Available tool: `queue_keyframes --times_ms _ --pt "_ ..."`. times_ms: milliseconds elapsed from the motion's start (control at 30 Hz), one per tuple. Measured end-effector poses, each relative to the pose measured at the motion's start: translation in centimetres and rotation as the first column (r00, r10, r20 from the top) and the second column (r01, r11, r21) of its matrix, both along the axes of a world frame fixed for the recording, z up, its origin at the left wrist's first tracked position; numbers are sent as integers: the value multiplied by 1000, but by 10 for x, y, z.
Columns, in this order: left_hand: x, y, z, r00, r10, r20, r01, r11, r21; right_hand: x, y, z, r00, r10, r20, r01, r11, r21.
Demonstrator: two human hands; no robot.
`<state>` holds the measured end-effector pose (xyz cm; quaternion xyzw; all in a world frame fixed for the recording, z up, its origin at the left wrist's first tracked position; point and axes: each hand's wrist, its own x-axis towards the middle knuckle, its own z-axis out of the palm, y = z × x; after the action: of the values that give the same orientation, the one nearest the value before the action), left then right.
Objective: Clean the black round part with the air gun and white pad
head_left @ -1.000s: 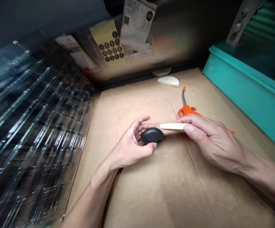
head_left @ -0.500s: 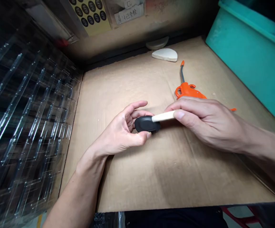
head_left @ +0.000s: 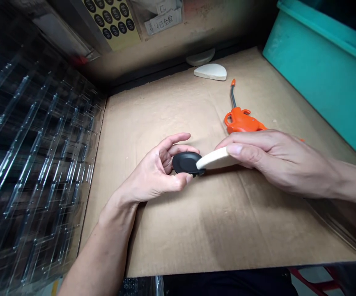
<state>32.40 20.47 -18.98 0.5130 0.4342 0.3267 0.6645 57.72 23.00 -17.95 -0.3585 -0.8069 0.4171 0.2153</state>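
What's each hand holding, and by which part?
Left hand: black oval plastic-looking piece, by its rim. Right hand: flat cream felt-like pad, by the end away from the black piece.

Bare forearms (head_left: 110,234); dark clothing (head_left: 227,283) across lap.

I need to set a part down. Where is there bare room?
Behind the left hand, bare cardboard stretches between the clear plastic stack and the orange air gun. Another lies nearer, between the hands and the cardboard's front edge. It's crowded around the black disc and white pad, and behind the right hand, by the air gun.
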Motion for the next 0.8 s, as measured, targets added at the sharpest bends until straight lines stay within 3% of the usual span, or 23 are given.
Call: queue_keyframes --times_ms 67,200,367,533,633,800 --pt "0 0 0 1000 6 -5 -6 1000 8 -1 -1 -2 1000 -20 4 20 1000 -11" --pt "0 -1 0 999 34 -20 -34 999 -2 -3 -2 -5 993 -117 31 112 986 120" --pt "-1 -1 -1 1000 -9 -13 10 1000 21 1 2 -3 998 -23 56 24 1000 -13" --pt "-1 -1 -1 1000 -5 10 5 1000 5 -4 1 -11 975 -219 35 214 970 112" --pt "0 -1 -2 1000 -18 20 18 1000 -8 -7 -1 -12 971 -240 9 236 960 150" --pt "2 -2 -2 999 -37 13 36 999 16 -5 0 -5 991 -129 24 131 982 -133"
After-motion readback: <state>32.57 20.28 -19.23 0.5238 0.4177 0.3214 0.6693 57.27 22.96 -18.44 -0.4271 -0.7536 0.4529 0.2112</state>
